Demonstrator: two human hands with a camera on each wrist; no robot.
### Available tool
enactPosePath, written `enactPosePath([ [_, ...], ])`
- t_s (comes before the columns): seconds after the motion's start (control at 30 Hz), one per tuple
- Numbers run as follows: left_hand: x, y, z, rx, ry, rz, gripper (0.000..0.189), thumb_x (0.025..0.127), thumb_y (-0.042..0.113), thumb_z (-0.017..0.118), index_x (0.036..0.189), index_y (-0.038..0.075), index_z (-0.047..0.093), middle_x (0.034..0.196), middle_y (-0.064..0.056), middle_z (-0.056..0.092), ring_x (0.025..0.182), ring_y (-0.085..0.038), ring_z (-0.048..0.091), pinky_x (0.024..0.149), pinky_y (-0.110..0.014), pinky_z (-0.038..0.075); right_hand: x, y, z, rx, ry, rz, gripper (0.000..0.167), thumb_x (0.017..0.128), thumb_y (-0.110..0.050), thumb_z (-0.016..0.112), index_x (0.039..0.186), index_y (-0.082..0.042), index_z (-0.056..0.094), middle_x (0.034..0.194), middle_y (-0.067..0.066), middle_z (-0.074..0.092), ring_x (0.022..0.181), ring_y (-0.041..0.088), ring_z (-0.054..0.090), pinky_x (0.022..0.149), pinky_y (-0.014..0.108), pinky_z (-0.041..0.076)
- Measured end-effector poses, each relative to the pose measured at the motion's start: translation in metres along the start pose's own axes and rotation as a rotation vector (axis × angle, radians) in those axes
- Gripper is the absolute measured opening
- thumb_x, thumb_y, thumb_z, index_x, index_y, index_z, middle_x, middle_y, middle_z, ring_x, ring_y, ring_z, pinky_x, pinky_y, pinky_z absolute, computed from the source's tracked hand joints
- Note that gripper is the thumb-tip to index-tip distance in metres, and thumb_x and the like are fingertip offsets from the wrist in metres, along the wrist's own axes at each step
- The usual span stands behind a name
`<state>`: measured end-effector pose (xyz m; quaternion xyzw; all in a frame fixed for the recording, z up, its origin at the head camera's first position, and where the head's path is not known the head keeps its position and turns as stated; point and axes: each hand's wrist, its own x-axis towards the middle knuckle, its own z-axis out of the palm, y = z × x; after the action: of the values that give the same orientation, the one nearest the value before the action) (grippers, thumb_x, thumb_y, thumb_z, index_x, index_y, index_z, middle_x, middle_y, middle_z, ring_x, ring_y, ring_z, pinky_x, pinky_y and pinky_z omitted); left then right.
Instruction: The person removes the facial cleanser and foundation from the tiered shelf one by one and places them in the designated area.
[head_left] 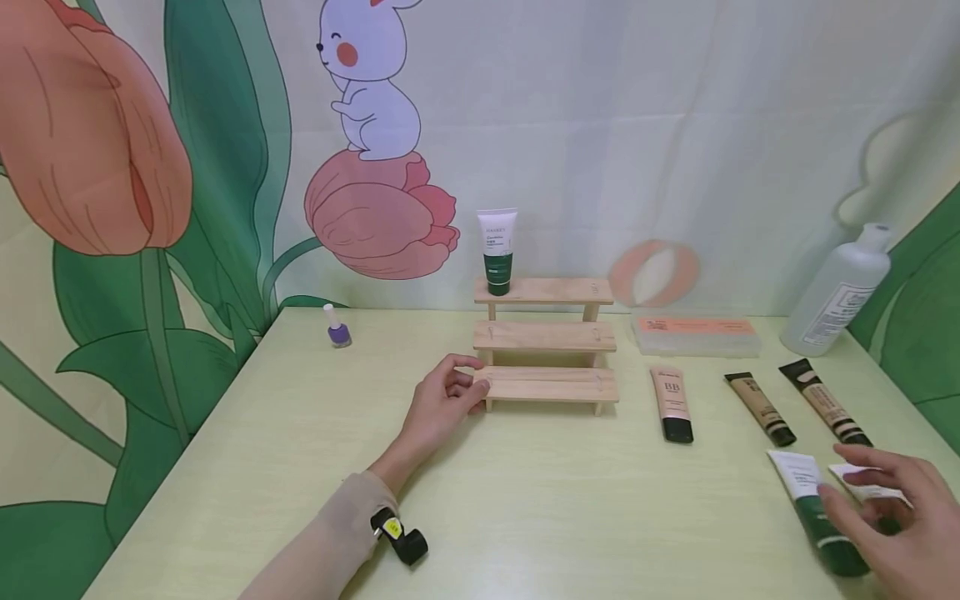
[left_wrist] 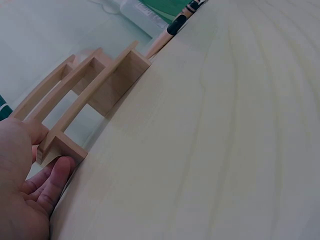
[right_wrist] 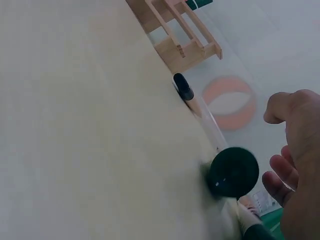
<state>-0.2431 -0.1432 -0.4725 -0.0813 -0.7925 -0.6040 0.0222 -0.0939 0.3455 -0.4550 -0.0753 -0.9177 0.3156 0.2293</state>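
At the left end of the lowest step of a three-tier wooden rack [head_left: 546,385], my left hand [head_left: 442,404] grips the board between thumb and fingers. The left wrist view shows the fingertips [left_wrist: 61,175] under that step. One white-and-green tube [head_left: 498,250] stands upright on the top step, cap down. My right hand [head_left: 900,508] hovers with spread, bent fingers over two similar tubes at the right. The nearer white-and-green tube [head_left: 825,517] lies with its dark green cap [right_wrist: 234,172] apart from the fingers in the right wrist view. Fingers partly cover the second white tube [head_left: 862,475].
Right of the rack lie a BB cream tube [head_left: 672,404], a tan tube [head_left: 761,408] and a dark-ended tube [head_left: 825,402]. Behind them are a flat clear box [head_left: 696,337] and a white bottle [head_left: 838,292]. A purple nail polish bottle [head_left: 338,329] stands at left.
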Motion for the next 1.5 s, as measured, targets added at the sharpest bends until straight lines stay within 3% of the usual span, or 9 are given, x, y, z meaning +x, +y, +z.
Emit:
enactPosePath([
  [0.1, 0.000, 0.000, 0.000, -0.002, 0.004, -0.001, 0.029, 0.108, 0.020, 0.078, 0.135, 0.015, 0.068, 0.105, -0.009, 0.078, 0.085, -0.020, 0.077, 0.077, -0.029, 0.064, 0.008, -0.007, 0.001, 0.075, 0.010, -0.037, 0.063, 0.102, 0.003, 0.076, 0.158, 0.001, 0.047, 0.145, 0.018, 0.047, 0.109, -0.017, 0.039, 0.079, 0.002, 0.042],
  [0.2, 0.001, 0.000, 0.000, -0.004, 0.004, 0.001, 0.029, 0.108, 0.020, 0.077, 0.135, 0.015, 0.068, 0.105, -0.009, 0.077, 0.085, -0.020, 0.076, 0.077, -0.030, 0.064, 0.019, -0.017, 0.001, 0.133, -0.006, -0.055, 0.074, 0.105, 0.000, 0.074, 0.168, -0.012, 0.038, 0.161, 0.013, 0.043, 0.119, -0.017, 0.039, 0.089, -0.001, 0.041],
  [0.3, 0.001, 0.000, 0.000, -0.006, 0.001, 0.006, 0.029, 0.108, 0.019, 0.077, 0.135, 0.014, 0.068, 0.105, -0.010, 0.077, 0.085, -0.019, 0.077, 0.078, -0.030, 0.065, 0.033, -0.031, 0.000, 0.249, -0.004, -0.089, 0.082, 0.101, 0.005, 0.077, 0.170, -0.020, 0.038, 0.162, -0.003, 0.046, 0.125, -0.014, 0.048, 0.092, 0.000, 0.044],
  [0.43, 0.002, -0.001, 0.001, -0.006, -0.003, 0.009, 0.029, 0.108, 0.019, 0.077, 0.135, 0.013, 0.068, 0.105, -0.010, 0.078, 0.085, -0.019, 0.077, 0.078, -0.030, 0.065, 0.054, -0.054, 0.002, 0.397, 0.000, -0.181, 0.087, 0.095, 0.017, 0.077, 0.167, -0.016, 0.042, 0.160, -0.014, 0.046, 0.134, -0.005, 0.055, 0.095, 0.005, 0.050],
  [0.53, 0.003, -0.002, 0.002, -0.003, 0.000, 0.002, 0.029, 0.108, 0.019, 0.078, 0.135, 0.014, 0.068, 0.104, -0.009, 0.078, 0.085, -0.020, 0.077, 0.077, -0.030, 0.064, 0.069, -0.072, 0.007, 0.461, -0.012, -0.225, 0.090, 0.094, 0.018, 0.076, 0.168, -0.017, 0.040, 0.164, -0.008, 0.043, 0.139, 0.003, 0.054, 0.096, 0.007, 0.052],
  [0.77, 0.001, -0.004, 0.004, 0.008, 0.016, -0.011, 0.029, 0.107, 0.019, 0.079, 0.134, 0.016, 0.069, 0.103, -0.008, 0.077, 0.084, -0.019, 0.076, 0.075, -0.029, 0.063, 0.101, -0.116, 0.027, 0.606, -0.084, -0.242, 0.091, 0.095, 0.009, 0.082, 0.169, -0.020, 0.038, 0.164, -0.001, 0.042, 0.144, 0.016, 0.054, 0.097, 0.012, 0.055],
  [0.97, 0.000, -0.004, 0.004, 0.015, 0.007, -0.010, 0.030, 0.107, 0.019, 0.078, 0.135, 0.015, 0.068, 0.104, -0.008, 0.078, 0.085, -0.018, 0.075, 0.076, -0.028, 0.063, 0.116, -0.147, 0.044, 0.651, -0.131, -0.284, 0.090, 0.096, 0.003, 0.084, 0.169, -0.024, 0.039, 0.166, 0.002, 0.041, 0.147, 0.023, 0.052, 0.099, 0.015, 0.056],
  [1.27, 0.000, -0.001, 0.002, 0.028, 0.012, -0.006, 0.029, 0.107, 0.019, 0.078, 0.135, 0.017, 0.068, 0.103, -0.007, 0.078, 0.085, -0.019, 0.075, 0.075, -0.028, 0.060, 0.139, -0.182, 0.073, 0.742, -0.161, -0.306, 0.084, 0.098, -0.005, 0.085, 0.167, -0.024, 0.041, 0.164, 0.003, 0.045, 0.147, 0.028, 0.053, 0.100, 0.019, 0.057],
  [1.5, 0.000, -0.002, 0.001, 0.021, 0.006, 0.007, 0.029, 0.108, 0.020, 0.077, 0.135, 0.015, 0.068, 0.103, -0.007, 0.078, 0.085, -0.018, 0.076, 0.076, -0.028, 0.061, 0.157, -0.208, 0.101, 0.833, -0.200, -0.323, 0.079, 0.098, -0.010, 0.085, 0.164, -0.025, 0.044, 0.161, 0.005, 0.048, 0.146, 0.031, 0.054, 0.105, 0.029, 0.057],
])
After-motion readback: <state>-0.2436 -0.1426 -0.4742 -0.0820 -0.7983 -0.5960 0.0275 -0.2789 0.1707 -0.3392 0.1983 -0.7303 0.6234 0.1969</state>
